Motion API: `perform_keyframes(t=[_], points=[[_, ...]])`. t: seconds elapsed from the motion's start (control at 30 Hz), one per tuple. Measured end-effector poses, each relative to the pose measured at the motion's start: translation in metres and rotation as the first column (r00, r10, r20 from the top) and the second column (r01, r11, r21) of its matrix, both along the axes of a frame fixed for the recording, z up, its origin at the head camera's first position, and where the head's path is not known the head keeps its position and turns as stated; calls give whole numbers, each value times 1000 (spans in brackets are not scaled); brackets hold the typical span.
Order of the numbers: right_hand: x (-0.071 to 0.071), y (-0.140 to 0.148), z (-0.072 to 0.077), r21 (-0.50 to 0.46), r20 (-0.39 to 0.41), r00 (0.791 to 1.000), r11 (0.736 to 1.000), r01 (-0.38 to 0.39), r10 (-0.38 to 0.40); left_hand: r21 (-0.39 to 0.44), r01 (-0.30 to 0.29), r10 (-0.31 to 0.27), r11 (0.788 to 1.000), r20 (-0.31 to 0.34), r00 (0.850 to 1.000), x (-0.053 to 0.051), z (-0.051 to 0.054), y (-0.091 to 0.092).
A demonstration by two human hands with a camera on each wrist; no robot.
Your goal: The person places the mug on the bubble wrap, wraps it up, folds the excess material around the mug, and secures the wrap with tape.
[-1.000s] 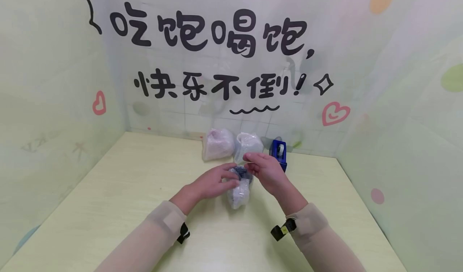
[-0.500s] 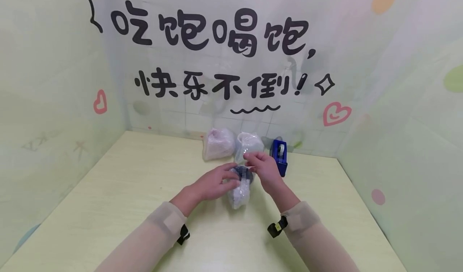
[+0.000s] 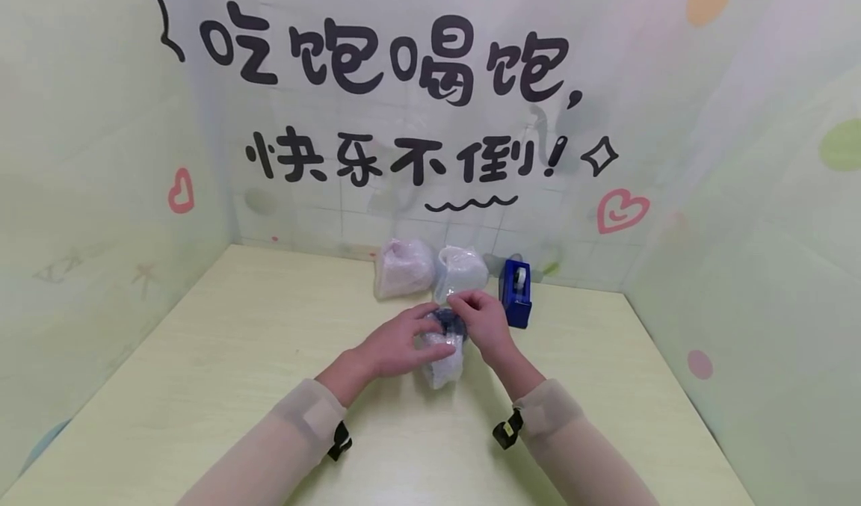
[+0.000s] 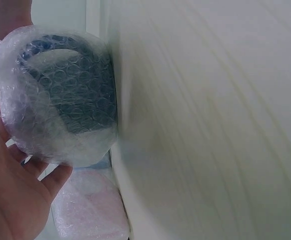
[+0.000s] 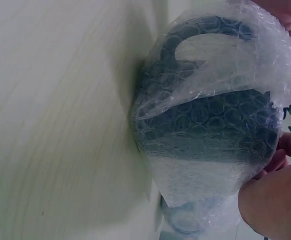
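Note:
A dark blue mug [image 3: 444,364] wrapped in clear bubble wrap lies on its side on the table. In the left wrist view the wrapped mug [image 4: 80,85] shows its handle through the plastic. My left hand [image 3: 397,341] holds it from the left, with spread fingers bent around its far side and the thumb at the front. At its top right, the thumb and index finger of my right hand [image 3: 487,323] pinch what looks like a thin strip of clear tape, mostly hidden. The right wrist view has the right thumb [image 5: 273,200] beside the wrap.
Two more bubble-wrapped items stand against the back wall: a pinkish one [image 3: 405,270] and a pale bluish one [image 3: 464,270]. To their right is a blue tape dispenser [image 3: 516,297]. Printed walls enclose the pale wooden table [image 3: 235,356] on three sides.
My right hand has moved left and slightly down, its fingertips closer to the mug's top, uncovering more of the tape dispenser. The left thumb has stretched a little further across the mug.

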State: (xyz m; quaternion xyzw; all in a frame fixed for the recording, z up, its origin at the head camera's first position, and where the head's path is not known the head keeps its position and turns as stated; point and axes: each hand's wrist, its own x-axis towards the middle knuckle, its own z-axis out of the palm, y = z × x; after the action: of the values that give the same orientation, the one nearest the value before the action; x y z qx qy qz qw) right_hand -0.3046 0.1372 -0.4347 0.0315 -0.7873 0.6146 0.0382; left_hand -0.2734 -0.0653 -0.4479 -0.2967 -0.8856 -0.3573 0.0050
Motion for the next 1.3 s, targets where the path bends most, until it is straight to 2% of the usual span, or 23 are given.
perform_keyframes(t=[0.17, 0.4, 0.67, 0.83, 1.0, 1.07, 1.2, 1.3], points=[[-2, 0, 3, 25, 7, 1000, 1000, 3, -4, -3, -40, 40, 999, -23, 999, 0, -2, 4], [-9, 0, 11, 89, -68, 997, 996, -20, 26, -1, -67, 67, 998, -43, 997, -2, 2, 8], [-14, 0, 3, 115, -20, 999, 993, -37, 39, 21, -51, 53, 998, -76, 996, -2, 5, 9], [-16, 1, -2, 162, 6, 999, 986, -45, 44, 21, -60, 61, 998, -51, 997, -2, 5, 8], [-17, 1, -1, 200, 37, 998, 978, -59, 53, 20, -56, 57, 998, -43, 997, -3, 7, 7], [-18, 1, -1, 210, 26, 997, 975, -80, 76, 23, -51, 51, 998, -36, 998, -2, 8, 7], [-20, 4, 1, 296, -12, 989, 945, -138, 148, 11, -29, 29, 1000, -46, 998, -2, 9, 6], [-21, 6, 3, 426, -25, 981, 890, -162, 191, 8, -12, 12, 1000, -45, 999, -2, 9, 6]])
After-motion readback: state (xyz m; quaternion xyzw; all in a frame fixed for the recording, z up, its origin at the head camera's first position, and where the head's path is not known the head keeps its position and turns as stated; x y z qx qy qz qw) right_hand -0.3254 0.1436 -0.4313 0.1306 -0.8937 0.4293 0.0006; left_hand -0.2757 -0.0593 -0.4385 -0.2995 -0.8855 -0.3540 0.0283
